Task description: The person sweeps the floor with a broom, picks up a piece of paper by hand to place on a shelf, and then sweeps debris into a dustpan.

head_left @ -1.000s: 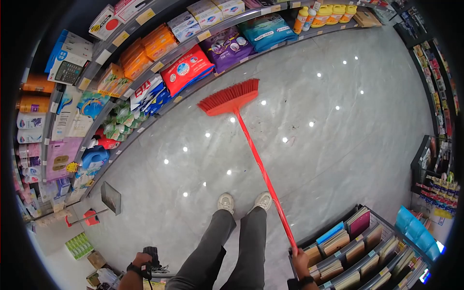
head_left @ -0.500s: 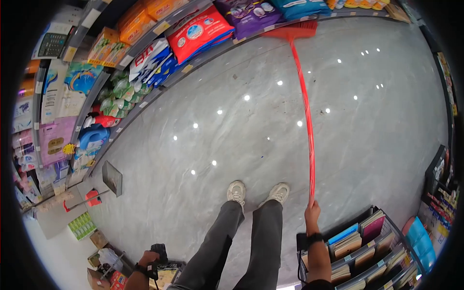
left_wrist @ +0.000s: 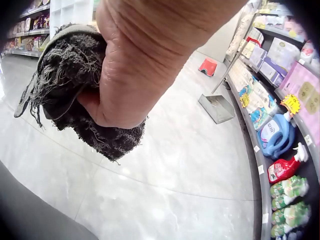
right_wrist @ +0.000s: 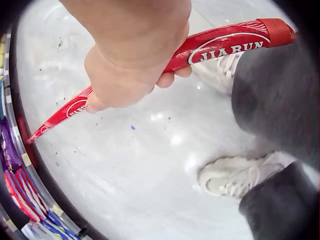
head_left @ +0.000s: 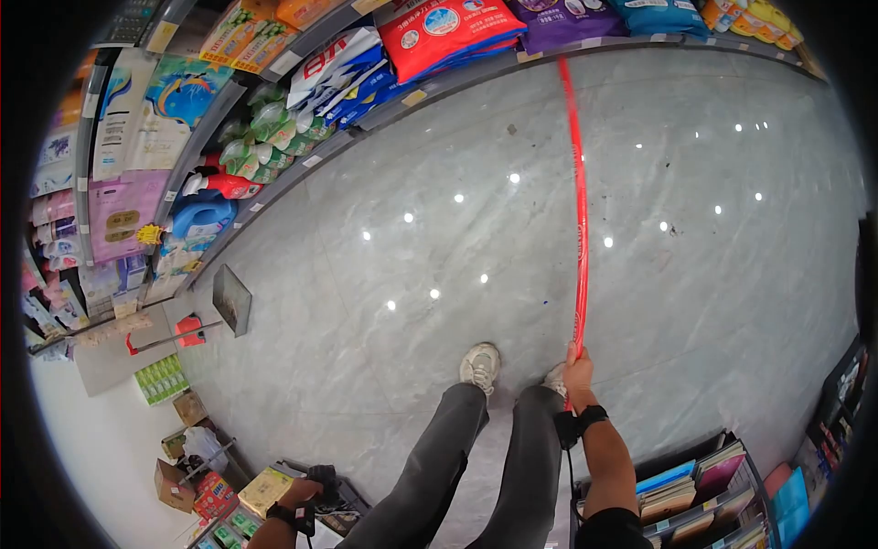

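Note:
My right hand [head_left: 577,375] grips a red broom [head_left: 580,210] near the top of its long handle. The handle runs away from me across the floor to the foot of the shelf, where the broom head is hidden under the shelf edge in the head view. In the right wrist view, the fingers wrap the handle [right_wrist: 225,47] just below its end cap, and white lettering shows on it. Low at my left side, my left hand [head_left: 297,494] holds a bunched dark grey shaggy cloth [left_wrist: 70,65] with frayed threads, thumb pressed into its folds.
Shelves of bagged detergent [head_left: 448,37] and bottles curve along the front and left. A long-handled dustpan [head_left: 232,300] stands on the floor at left. A rack of notebooks [head_left: 668,485] is by my right side. Dark specks [head_left: 672,229] dot the grey floor.
The broom head has gone from open floor to the shelf's foot and out of sight beneath it. My right hand has moved forward with the handle. The left hand still holds the cloth.

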`<state>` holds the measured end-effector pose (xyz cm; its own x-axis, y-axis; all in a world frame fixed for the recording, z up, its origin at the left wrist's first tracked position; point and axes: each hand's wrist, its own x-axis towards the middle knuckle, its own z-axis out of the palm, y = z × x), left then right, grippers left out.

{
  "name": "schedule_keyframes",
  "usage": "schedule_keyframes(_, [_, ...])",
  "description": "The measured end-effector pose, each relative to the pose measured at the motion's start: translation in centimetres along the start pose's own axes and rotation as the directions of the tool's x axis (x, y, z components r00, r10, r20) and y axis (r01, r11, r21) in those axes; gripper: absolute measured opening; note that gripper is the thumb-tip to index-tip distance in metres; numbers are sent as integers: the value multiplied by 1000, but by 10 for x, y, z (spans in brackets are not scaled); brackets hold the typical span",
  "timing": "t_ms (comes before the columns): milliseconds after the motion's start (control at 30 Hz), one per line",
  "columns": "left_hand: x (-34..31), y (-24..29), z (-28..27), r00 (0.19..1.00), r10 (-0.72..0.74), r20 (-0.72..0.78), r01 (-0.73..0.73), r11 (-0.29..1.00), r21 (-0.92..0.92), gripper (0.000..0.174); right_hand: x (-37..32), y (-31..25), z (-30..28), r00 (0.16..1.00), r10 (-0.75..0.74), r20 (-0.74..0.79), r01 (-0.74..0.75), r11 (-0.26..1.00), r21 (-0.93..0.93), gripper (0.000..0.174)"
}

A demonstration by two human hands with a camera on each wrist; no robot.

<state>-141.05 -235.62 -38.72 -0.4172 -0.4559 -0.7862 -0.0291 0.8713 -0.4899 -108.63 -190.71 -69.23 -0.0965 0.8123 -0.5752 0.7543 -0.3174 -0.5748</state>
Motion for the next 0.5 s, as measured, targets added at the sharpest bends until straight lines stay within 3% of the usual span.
schedule_keyframes(67, [6,-1,3,999,34,15,-34,999,41,30,-6,13,-20,999,-24,48,28,996,-81,39])
schedule_keyframes(167, [11,8,1,967,209,147,-241,939,246,28,5,10,-32,984,-95,148,122,974,-189,38])
schedule_keyframes(267, [27,5,7,968,224,109,-242,952,189,25,40,-19,-10,958,-167,231,223,944,-242,38])
schedule_keyframes(333, [2,32,7,991,128,36,-130,990,55,24,67,-57,13,938,-198,284,280,916,-286,43])
schedule_keyframes(367, [-10,43,5,997,77,5,-77,997,-13,24,66,-57,20,943,-147,297,235,928,-289,45])
schedule_keyframes(400, [22,13,9,974,220,49,-224,970,97,25,68,-62,25,946,-101,307,196,935,-296,47])
schedule_keyframes(433, [18,17,9,982,188,22,-189,981,44,24,72,-65,29,947,-57,316,159,939,-306,49])
schedule_keyframes(500, [-3,29,10,994,113,-11,-113,992,-56,22,70,-68,28,926,0,377,51,991,-125,51])
